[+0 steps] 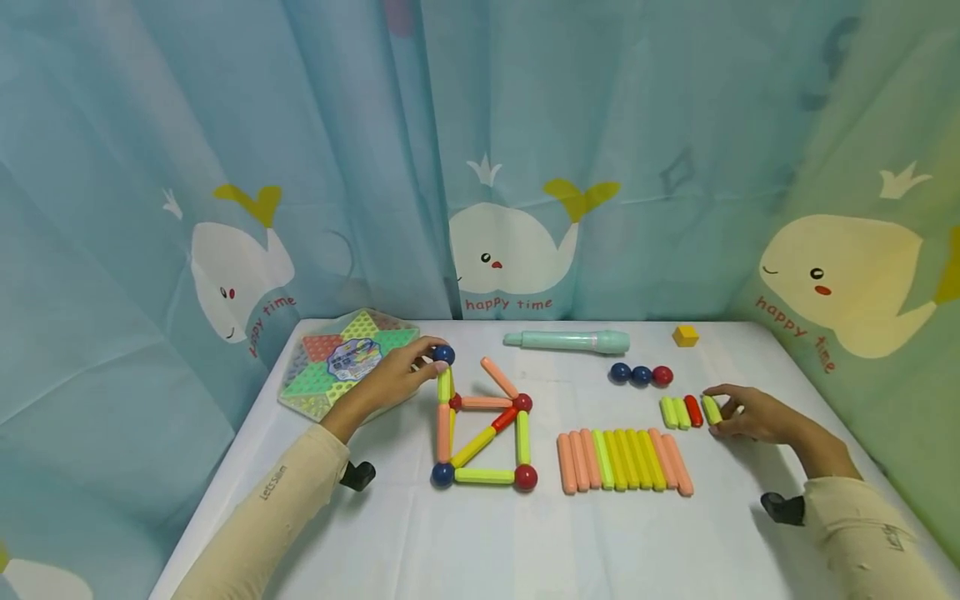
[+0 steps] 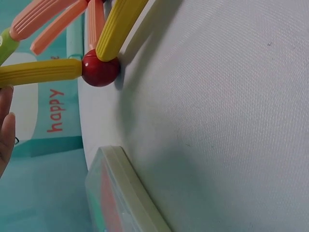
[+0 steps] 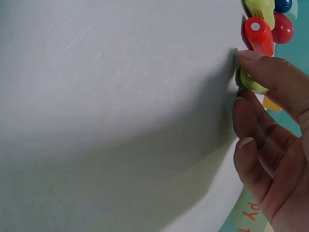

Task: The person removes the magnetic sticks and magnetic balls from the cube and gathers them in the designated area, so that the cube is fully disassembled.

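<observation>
In the head view my left hand [image 1: 401, 373] pinches a dark blue ball [image 1: 444, 355] at the top of a structure of rods and balls. Below that ball a yellow-green rod [image 1: 446, 385] joins it to the rest. Red balls [image 1: 526, 477] and another blue ball [image 1: 443, 475] sit at other corners. On the right, my right hand [image 1: 757, 415] holds a short yellow-green rod [image 1: 711, 409] between thumb and fingers, at the table surface. Beside it lie a short red rod [image 1: 693, 411] and short green rods [image 1: 674, 412]. The left wrist view shows a red ball [image 2: 100, 68] joining several rods.
A row of long rods [image 1: 626, 460] lies in front of the short ones. Behind are loose balls [image 1: 641, 376], a yellow cube [image 1: 686, 336] and a mint-coloured tube [image 1: 566, 341]. A clear-lidded game box [image 1: 311, 400] lies at the left, with a whale-print curtain [image 1: 517, 250] behind the table.
</observation>
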Motion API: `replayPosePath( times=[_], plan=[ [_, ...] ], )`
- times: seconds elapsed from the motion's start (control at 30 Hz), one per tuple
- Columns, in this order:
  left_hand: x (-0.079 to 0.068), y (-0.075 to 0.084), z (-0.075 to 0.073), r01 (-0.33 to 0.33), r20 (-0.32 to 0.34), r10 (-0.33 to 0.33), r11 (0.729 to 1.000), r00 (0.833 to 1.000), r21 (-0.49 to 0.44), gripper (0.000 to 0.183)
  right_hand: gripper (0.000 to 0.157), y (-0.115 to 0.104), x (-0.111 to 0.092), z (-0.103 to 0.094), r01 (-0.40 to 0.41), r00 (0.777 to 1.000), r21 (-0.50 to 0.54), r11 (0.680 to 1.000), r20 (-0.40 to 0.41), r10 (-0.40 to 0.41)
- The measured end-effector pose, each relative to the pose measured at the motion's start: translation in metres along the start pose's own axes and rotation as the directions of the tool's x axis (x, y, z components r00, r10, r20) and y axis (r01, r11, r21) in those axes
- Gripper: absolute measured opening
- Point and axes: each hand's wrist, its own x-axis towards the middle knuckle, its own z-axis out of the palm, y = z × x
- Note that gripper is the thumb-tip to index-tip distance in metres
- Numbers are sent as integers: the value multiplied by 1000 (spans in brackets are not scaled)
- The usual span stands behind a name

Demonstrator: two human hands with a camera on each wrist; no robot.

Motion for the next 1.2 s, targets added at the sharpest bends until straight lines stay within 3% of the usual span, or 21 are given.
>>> replayPosePath(
  times=[0.47,0.67,0.9,1.03,1.2],
  plan=[
    [-1,0,-1,-4,1,4,1000,1000,4,43,80,-7,4,5,4,1000,-12,1000,-19,-4],
    [-1,-1,-2,-2,-1,2,1000,1000,-5,45,72,-7,4,3,-3,1000,-5,1000,-10,3],
    [-1,-2,0,-4,-3,4,1000,1000,-7,44,75,-9,-1,-1,25,999,12,1000,-26,-25],
    [0,-1,-1,-9,4,9,1000,1000,-7,45,71,-27,-3,-10,61,993,11,998,-97,-59],
    [1,-1,-2,-16,5,16,1000,1000,1,45,60,-83,15,-13,133,972,-38,990,-189,-138]
  ],
)
